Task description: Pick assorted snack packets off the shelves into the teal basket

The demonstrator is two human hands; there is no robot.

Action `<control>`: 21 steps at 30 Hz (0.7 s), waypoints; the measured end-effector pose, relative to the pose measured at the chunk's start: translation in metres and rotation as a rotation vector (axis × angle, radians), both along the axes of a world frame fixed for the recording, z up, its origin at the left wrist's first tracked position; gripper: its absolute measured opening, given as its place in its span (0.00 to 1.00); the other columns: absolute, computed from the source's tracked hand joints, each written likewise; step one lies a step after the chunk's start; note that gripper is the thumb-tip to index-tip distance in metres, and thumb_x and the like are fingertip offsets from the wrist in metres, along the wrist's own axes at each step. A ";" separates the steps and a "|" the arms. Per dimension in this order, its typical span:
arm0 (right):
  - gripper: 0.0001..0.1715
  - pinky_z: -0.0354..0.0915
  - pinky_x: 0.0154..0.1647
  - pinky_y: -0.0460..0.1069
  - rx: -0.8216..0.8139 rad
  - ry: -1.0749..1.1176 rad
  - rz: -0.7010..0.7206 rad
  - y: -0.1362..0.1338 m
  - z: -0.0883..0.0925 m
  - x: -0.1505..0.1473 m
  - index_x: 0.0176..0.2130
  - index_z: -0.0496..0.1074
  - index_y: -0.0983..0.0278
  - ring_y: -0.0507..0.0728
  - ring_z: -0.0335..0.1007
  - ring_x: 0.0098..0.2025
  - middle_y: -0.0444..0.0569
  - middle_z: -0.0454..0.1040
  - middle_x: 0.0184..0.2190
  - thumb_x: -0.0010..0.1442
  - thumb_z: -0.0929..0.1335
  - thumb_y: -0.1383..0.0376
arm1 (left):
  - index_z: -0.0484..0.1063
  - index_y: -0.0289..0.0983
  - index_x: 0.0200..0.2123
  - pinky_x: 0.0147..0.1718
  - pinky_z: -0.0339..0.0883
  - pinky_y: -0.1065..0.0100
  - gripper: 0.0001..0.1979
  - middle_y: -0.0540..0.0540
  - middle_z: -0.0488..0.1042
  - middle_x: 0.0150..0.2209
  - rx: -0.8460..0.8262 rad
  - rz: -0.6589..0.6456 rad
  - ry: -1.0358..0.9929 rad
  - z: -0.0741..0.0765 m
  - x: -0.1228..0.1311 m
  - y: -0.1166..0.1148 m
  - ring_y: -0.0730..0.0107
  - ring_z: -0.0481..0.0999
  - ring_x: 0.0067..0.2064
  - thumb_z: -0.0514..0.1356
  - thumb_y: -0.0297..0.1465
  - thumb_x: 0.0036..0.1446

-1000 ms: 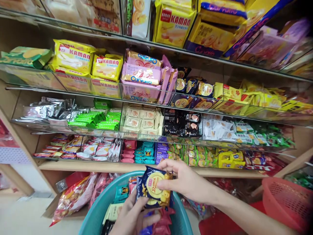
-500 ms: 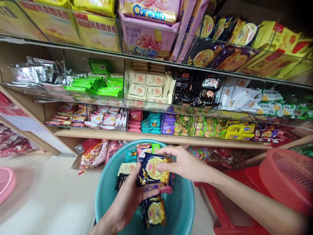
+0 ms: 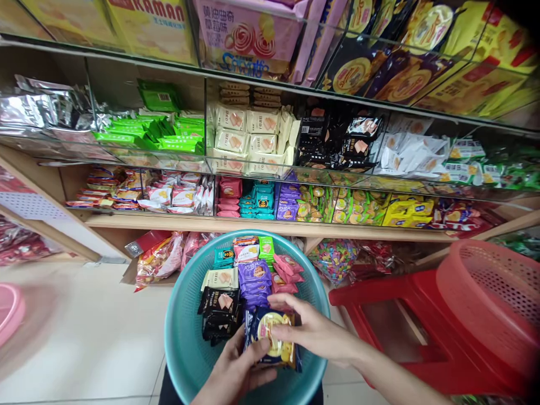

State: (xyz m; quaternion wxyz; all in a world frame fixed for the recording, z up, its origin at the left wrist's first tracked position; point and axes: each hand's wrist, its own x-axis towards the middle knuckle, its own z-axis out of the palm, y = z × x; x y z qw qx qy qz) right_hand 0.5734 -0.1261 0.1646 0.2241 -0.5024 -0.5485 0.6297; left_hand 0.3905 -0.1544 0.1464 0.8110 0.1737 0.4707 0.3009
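Observation:
A teal basket (image 3: 179,337) holds rows of small snack packs. Dark blue cookie packs (image 3: 276,336) are at its near side, gripped by my left hand (image 3: 236,360) from the left, thumb on top. On the right, my right hand (image 3: 307,329) has its fingers on the same packs. Purple packs (image 3: 255,281) lie just beyond them, black packs (image 3: 221,309) to the left, cream packs (image 3: 220,278) above the black ones. Pink packs (image 3: 289,269), a green pack (image 3: 266,247) and a teal pack (image 3: 224,257) sit toward the far rim.
Shelves with a wooden edge (image 3: 270,226) and clear dividers hold sorted snacks ahead. A red stool (image 3: 396,292) with a red basket (image 3: 485,304) stands at the right. A pink basket (image 3: 10,312) is at the left edge, bagged sweets (image 3: 335,259) under the shelf.
Both hands have moved down toward the near side of the basket with the dark blue packs, uncovering the purple and black packs. The view has shifted slightly.

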 end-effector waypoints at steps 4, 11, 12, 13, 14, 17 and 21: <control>0.29 0.64 0.49 0.52 -0.079 0.023 -0.003 -0.011 -0.013 0.004 0.48 0.70 0.60 0.59 0.68 0.48 0.48 0.73 0.45 0.49 0.73 0.52 | 0.74 0.35 0.44 0.40 0.69 0.62 0.27 0.39 0.78 0.43 0.150 -0.105 0.084 -0.019 -0.001 -0.007 0.56 0.76 0.44 0.68 0.43 0.42; 0.28 0.64 0.46 0.51 -0.038 -0.039 0.040 -0.014 -0.020 0.000 0.44 0.73 0.62 0.60 0.68 0.46 0.47 0.74 0.42 0.46 0.74 0.52 | 0.72 0.37 0.44 0.40 0.68 0.67 0.26 0.44 0.79 0.36 0.392 -0.118 0.228 -0.043 -0.012 -0.012 0.60 0.75 0.39 0.70 0.38 0.40; 0.28 0.63 0.47 0.51 -0.007 -0.068 0.047 -0.014 -0.022 0.000 0.44 0.73 0.63 0.60 0.68 0.46 0.48 0.73 0.43 0.45 0.74 0.53 | 0.72 0.37 0.45 0.38 0.68 0.68 0.27 0.44 0.78 0.36 0.404 -0.101 0.291 -0.048 -0.013 -0.014 0.61 0.75 0.38 0.70 0.37 0.40; 0.27 0.63 0.48 0.51 0.024 -0.094 0.055 -0.014 -0.024 -0.001 0.44 0.73 0.62 0.60 0.68 0.47 0.48 0.73 0.44 0.45 0.75 0.54 | 0.71 0.36 0.45 0.36 0.68 0.70 0.27 0.43 0.78 0.36 0.419 -0.090 0.356 -0.054 -0.014 -0.016 0.61 0.75 0.37 0.71 0.36 0.39; 0.26 0.62 0.49 0.51 0.050 -0.119 0.060 -0.014 -0.026 -0.002 0.43 0.74 0.62 0.60 0.68 0.47 0.48 0.73 0.44 0.45 0.75 0.55 | 0.71 0.36 0.44 0.33 0.67 0.71 0.27 0.42 0.78 0.37 0.435 -0.081 0.418 -0.059 -0.015 -0.018 0.62 0.75 0.36 0.71 0.36 0.39; 0.23 0.62 0.48 0.51 0.099 -0.188 0.055 -0.014 -0.030 -0.004 0.41 0.75 0.62 0.60 0.68 0.45 0.48 0.73 0.42 0.44 0.75 0.59 | 0.70 0.34 0.45 0.27 0.65 0.73 0.29 0.41 0.78 0.34 0.499 -0.091 0.571 -0.071 -0.016 -0.022 0.66 0.74 0.31 0.70 0.38 0.39; 0.21 0.61 0.46 0.51 0.149 -0.260 0.039 -0.015 -0.034 -0.008 0.40 0.75 0.62 0.59 0.68 0.43 0.48 0.72 0.41 0.43 0.75 0.64 | 0.67 0.35 0.48 0.22 0.61 0.74 0.30 0.51 0.72 0.22 0.593 -0.177 0.666 -0.082 -0.016 -0.023 0.72 0.69 0.22 0.69 0.40 0.42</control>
